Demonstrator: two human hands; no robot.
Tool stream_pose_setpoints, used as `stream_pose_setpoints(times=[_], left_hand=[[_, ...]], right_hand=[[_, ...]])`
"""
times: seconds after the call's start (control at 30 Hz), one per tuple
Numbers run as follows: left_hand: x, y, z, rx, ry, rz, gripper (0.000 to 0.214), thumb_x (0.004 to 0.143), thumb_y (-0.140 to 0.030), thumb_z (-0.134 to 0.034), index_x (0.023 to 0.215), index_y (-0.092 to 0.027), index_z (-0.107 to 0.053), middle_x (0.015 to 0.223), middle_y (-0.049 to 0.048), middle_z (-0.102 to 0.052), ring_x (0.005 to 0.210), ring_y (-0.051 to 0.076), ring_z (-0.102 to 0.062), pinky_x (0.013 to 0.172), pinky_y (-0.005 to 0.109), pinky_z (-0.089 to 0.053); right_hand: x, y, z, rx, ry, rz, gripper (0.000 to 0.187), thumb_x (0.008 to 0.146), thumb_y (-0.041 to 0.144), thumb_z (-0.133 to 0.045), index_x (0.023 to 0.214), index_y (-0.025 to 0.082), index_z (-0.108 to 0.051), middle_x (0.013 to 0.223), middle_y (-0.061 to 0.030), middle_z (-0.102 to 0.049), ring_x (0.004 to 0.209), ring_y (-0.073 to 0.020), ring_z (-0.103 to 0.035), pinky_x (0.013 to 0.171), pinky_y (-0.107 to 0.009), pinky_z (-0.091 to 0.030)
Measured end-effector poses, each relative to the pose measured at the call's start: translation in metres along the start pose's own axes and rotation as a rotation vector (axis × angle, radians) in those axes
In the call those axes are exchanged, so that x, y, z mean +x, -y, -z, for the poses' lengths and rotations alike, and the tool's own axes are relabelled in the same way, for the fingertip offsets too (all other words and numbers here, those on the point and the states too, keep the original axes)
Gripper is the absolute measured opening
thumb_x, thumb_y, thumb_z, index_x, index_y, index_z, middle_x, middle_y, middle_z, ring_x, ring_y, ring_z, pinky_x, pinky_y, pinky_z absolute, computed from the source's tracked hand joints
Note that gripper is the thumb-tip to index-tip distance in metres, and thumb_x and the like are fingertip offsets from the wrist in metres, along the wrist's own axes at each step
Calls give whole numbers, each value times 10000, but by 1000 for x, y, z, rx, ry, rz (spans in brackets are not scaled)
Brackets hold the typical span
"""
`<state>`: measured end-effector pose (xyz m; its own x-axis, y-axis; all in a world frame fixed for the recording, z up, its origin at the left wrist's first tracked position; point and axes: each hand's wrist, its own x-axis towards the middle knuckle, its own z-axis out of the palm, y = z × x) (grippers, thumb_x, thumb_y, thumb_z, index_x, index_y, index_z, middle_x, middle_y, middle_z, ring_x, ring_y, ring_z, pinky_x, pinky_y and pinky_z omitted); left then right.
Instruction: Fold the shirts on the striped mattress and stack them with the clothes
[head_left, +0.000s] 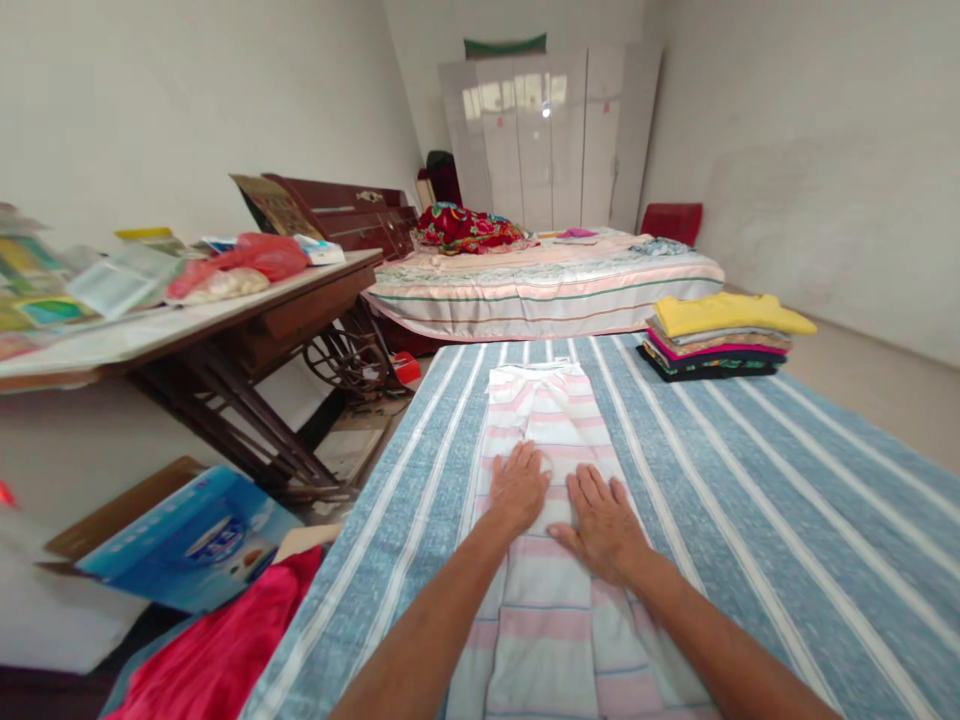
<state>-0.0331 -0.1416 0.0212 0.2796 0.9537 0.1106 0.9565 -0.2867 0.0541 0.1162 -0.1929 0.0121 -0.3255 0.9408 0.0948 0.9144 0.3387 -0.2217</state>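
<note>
- My left hand (521, 487) lies palm down on the garment (544, 600), fingers stretched ahead and a little apart, gripping nothing.
- My right hand (606, 525) is pressed flat too, just beside the left and slightly nearer to me, thumb pointing toward it, fingers a bit spread, holding nothing.
- The garment, white and grey with pink bands and thin dark lines, is right under both hands; it runs in a long strip from beneath my forearms to a white end beyond my fingertips, with some creases along it.
- Under it, and out to both sides of my hands, spreads the blue cloth (405, 520) with its white stripes.
- Left of my left hand and lower down, past the cloth's edge, are a red fabric (232, 630) and a blue box (195, 540).
- Ahead and to the right of my right hand sits the stack (716, 350) of folded clothes, a yellow top (724, 312) uppermost.
- Well to the left of my hands stands the sewing table (300, 300), a red bag (259, 258) among its clutter.
- Straight ahead, beyond the cloth, is the bed (547, 290) with a floral quilt (469, 228).
- Farthest from my hands stands the pale wardrobe (540, 150).
</note>
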Motion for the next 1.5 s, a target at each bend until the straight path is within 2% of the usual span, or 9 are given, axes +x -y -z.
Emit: stream_pose_setpoints(times=[0.13, 0.23, 0.37, 0.5, 0.73, 0.93, 1.03, 1.13, 1.5], left_hand=[[-5, 9, -14, 55, -45, -10, 441, 932, -334, -287, 1324, -193, -429, 1456, 85, -351, 1352, 236, -278, 1056, 556, -247], [-6, 11, -16, 74, -78, -21, 435, 928, -330, -294, 1321, -214, -439, 1447, 81, -368, 1346, 236, -291, 1059, 551, -241], [4, 1, -9, 89, -89, -17, 436, 926, -318, -287, 1299, -180, -466, 1425, 106, -399, 1338, 248, -305, 1067, 561, -215], [25, -14, -7, 56, -92, -56, 468, 934, -325, -253, 1320, -132, -434, 1455, 112, -347, 1358, 233, -261, 1091, 494, -219], [43, -12, -19, 34, 19, 10, 599, 922, -468, -247, 1395, -108, -318, 1488, 133, -266, 1372, 270, -216, 1085, 502, -222], [50, -14, -14, 92, -51, -75, 555, 929, -430, -270, 1360, -97, -374, 1481, 150, -277, 1378, 271, -194, 1102, 494, -182], [61, -17, -16, 73, -27, -108, 527, 936, -402, -258, 1373, -124, -354, 1492, 121, -264, 1383, 248, -182, 1100, 452, -215], [69, -17, -21, 66, 28, -76, 525, 934, -423, -247, 1389, -174, -328, 1498, 91, -259, 1382, 247, -183, 1090, 468, -228], [71, -16, -17, 28, 115, -61, 547, 920, -492, -236, 1407, -249, -296, 1522, 85, -189, 1394, 263, -132, 1099, 500, -153]], right_hand=[[-7, -2, -5, -5, 11, -29, 811, 875, 635, -289, 1393, 12, -318, 1464, -239, -220, 1366, -343, -157, 1066, -544, -110], [-8, 0, -4, 0, 19, -40, 807, 875, 632, -292, 1391, 12, -324, 1464, -237, -223, 1365, -343, -159, 1069, -542, -101], [-5, -1, -7, 22, 1, -34, 827, 865, 660, -279, 1394, 27, -324, 1467, -230, -216, 1368, -339, -151, 1065, -550, -105], [-4, -1, -9, 26, -8, -29, 835, 865, 668, -253, 1394, 26, -324, 1470, -221, -213, 1370, -332, -148, 1068, -551, -99], [-4, -2, -10, 55, 9, -33, 854, 862, 682, -225, 1393, 20, -323, 1467, -218, -222, 1371, -334, -140, 1077, -551, -93], [-2, -4, -10, 91, -6, -35, 848, 859, 684, -238, 1394, 31, -327, 1470, -211, -218, 1371, -330, -148, 1077, -551, -96], [-2, -2, -8, 92, 48, -48, 856, 858, 681, -235, 1405, 25, -295, 1479, -208, -183, 1376, -332, -116, 1082, -545, -65], [-1, -1, -7, 89, 88, -67, 840, 864, 669, -229, 1417, 38, -266, 1490, -199, -144, 1383, -322, -77, 1086, -536, -26], [-1, 0, -3, 105, 109, -77, 843, 861, 668, -229, 1425, 41, -234, 1494, -192, -130, 1385, -320, -49, 1086, -535, -6]])
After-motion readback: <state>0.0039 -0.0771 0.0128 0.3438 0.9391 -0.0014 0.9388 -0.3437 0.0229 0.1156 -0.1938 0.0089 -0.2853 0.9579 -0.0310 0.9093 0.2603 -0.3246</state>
